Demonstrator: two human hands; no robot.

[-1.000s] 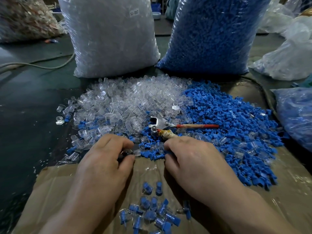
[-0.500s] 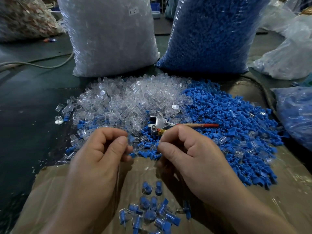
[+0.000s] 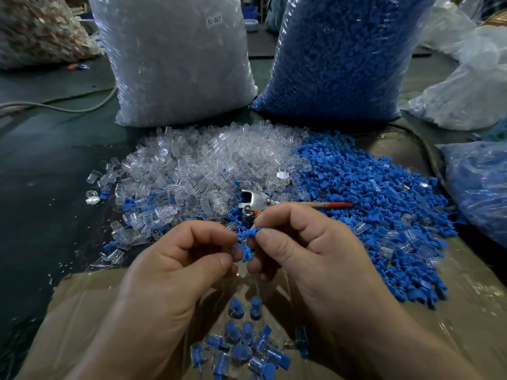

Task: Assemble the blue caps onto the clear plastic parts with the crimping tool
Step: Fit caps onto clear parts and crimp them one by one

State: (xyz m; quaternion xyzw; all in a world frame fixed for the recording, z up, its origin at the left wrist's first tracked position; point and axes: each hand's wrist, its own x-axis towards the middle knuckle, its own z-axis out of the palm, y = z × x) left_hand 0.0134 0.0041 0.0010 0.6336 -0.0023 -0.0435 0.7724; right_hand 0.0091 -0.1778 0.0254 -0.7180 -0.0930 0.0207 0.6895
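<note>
left hand [image 3: 175, 261] and right hand [image 3: 310, 253] pinch blue cap [image 3: 247, 233].

A small white label [image 3: 214, 21] reading "SJ 017" sits on the bag of clear parts [image 3: 175, 64].

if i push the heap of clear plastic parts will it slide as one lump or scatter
Probably scatters: the clear plastic parts lie loose, with strays already off the left edge. They look small and hollow, so likely light; rounded bodies may roll.
</note>
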